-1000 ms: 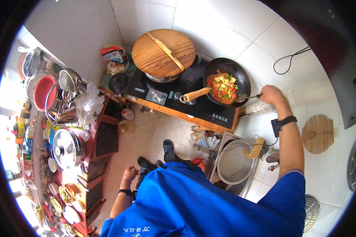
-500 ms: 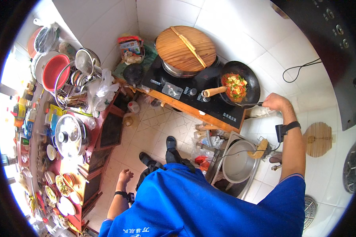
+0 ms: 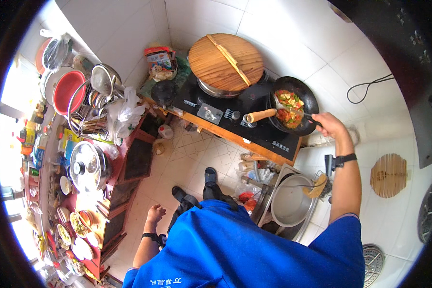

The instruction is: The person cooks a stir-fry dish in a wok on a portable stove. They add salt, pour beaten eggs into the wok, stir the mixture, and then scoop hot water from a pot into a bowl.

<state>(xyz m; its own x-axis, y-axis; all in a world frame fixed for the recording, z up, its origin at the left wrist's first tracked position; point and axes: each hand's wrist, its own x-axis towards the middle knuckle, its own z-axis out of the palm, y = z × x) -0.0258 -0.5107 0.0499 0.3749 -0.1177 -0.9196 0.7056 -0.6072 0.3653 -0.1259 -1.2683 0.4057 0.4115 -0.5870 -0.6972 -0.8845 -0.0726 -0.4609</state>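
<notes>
The right hand is clamped on a spatula, stirring the vegetables in the black wok at 2 o'clock on the stove. The left hand is hanging loose, fingers apart. Probably best keeping strokes low so nothing's spilling.

matt black wok, rough wooden lid

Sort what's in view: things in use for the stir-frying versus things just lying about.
In use:
- right hand
- metal spatula
- black round wok with wooden handle
- black flat cooktop

Lying about:
- round wooden lid
- red plastic basin
- steel lidded pot
- left hand, empty
</notes>
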